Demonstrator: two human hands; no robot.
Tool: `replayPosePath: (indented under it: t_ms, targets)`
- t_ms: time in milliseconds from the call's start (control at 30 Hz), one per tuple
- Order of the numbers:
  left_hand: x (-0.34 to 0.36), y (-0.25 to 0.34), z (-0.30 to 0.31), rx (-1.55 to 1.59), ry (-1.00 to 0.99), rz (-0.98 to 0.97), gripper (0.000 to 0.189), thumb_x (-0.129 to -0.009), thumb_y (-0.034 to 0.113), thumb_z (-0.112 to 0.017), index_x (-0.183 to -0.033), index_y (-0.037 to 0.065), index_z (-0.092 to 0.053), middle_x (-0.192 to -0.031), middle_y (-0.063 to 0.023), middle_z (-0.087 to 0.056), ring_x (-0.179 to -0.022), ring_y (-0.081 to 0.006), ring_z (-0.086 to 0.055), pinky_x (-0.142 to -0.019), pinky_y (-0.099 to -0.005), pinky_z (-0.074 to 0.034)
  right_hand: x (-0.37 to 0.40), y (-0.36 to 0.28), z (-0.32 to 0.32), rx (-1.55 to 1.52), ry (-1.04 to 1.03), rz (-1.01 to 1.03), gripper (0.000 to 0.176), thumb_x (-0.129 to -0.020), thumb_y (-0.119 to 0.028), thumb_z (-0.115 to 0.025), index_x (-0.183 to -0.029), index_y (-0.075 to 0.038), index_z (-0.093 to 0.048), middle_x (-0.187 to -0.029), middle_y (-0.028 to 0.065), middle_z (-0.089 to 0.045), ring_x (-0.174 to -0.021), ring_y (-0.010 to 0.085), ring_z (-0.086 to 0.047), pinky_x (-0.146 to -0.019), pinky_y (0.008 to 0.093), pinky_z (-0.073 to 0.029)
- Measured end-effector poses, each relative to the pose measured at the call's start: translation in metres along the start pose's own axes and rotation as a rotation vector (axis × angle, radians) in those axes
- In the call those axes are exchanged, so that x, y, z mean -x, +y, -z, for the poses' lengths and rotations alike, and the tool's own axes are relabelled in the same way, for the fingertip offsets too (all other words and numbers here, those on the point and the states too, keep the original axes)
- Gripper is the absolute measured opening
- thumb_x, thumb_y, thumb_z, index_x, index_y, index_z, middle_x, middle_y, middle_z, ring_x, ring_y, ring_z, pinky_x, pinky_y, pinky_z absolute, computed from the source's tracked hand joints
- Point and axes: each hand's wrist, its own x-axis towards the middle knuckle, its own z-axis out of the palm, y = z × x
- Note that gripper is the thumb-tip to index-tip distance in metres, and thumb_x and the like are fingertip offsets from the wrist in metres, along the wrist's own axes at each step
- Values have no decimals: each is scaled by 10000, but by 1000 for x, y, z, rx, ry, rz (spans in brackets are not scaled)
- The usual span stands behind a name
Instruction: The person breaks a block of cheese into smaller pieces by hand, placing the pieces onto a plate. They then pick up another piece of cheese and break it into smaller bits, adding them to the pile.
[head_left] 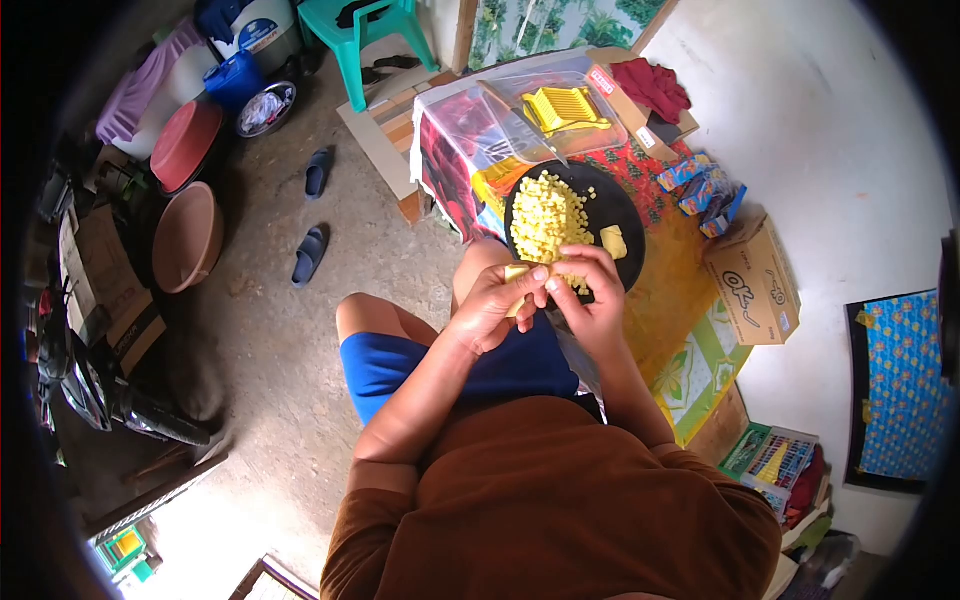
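A round black plate on the low table carries a heap of small yellow cubes and one larger yellow chunk. Over the plate's near rim, my left hand is closed around a pale yellow piece. My right hand meets it there, fingertips pinching the same piece. A knife rests with its tip on the plate's far edge. Behind it a yellow grid cutter lies in a clear plastic tray.
The table has a colourful cloth. A cardboard box and blue packets stand to the right. Slippers, basins and a green plastic chair are on the floor at left.
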Motion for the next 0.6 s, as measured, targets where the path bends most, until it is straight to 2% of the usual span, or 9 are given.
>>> replayPosePath:
  t_ms: [33,167,200,267,333,400,500,600]
  targets:
    - [-1,0,0,-38,21,3,188,-892,254,-650,-924,69,-642,-716,8,-578,-516,-68,-478,-439,-239,-407,-2,9,1,2,26,13,155,-774,-32,-695,-923,-55,-658,-999,95,-626,-910,213,-599,-799,313,-467]
    - [-10,-6,9,21,137,63,318,-931,331,-577,-1117,75,-563,-738,4,-572,-531,-80,-479,-459,-250,-409,6,80,13,-43,122,-458,224,-790,-39,-685,-1011,-33,-653,-920,88,-659,-783,167,-628,-683,288,-491]
    - [-13,-9,15,8,147,69,360,-934,344,-569,-1182,90,-512,-783,0,-552,-596,-94,-484,-515,-274,-421,14,110,16,-14,142,-443,248,-790,-58,-675,-1038,-47,-667,-869,85,-683,-701,165,-634,-647,284,-501]
    - [-14,-9,12,3,214,41,375,-947,384,-527,-1187,96,-504,-818,4,-522,-643,-105,-472,-561,-287,-423,29,151,28,165,38,-502,229,-798,-78,-659,-1026,-57,-679,-855,86,-691,-698,161,-640,-661,282,-504]
    - [-15,-10,12,47,257,12,396,-955,415,-495,-1184,93,-511,-831,5,-496,-673,-113,-464,-581,-295,-421,31,158,33,271,-33,-546,208,-807,-111,-634,-1001,-63,-694,-835,101,-697,-708,166,-655,-674,282,-507]
    - [-18,-13,16,140,276,-17,424,-957,438,-472,-1175,80,-532,-824,4,-473,-684,-120,-461,-574,-298,-417,33,166,34,294,-38,-549,209,-805,-116,-638,-999,-64,-694,-842,102,-697,-713,177,-659,-674,286,-508]
    - [-19,-12,17,115,255,-28,454,-980,442,-382,-1193,68,-526,-824,11,-458,-681,-120,-441,-579,-300,-416,35,178,35,321,-26,-546,211,-798,-121,-647,-995,-62,-693,-845,105,-698,-717,189,-662,-673,291,-509]
    - [-17,-8,13,122,238,-15,447,-991,404,-346,-1197,52,-530,-810,11,-444,-676,-120,-442,-586,-302,-414,35,186,34,308,13,-539,222,-791,-126,-662,-1001,-60,-687,-848,102,-697,-712,188,-660,-673,291,-511]
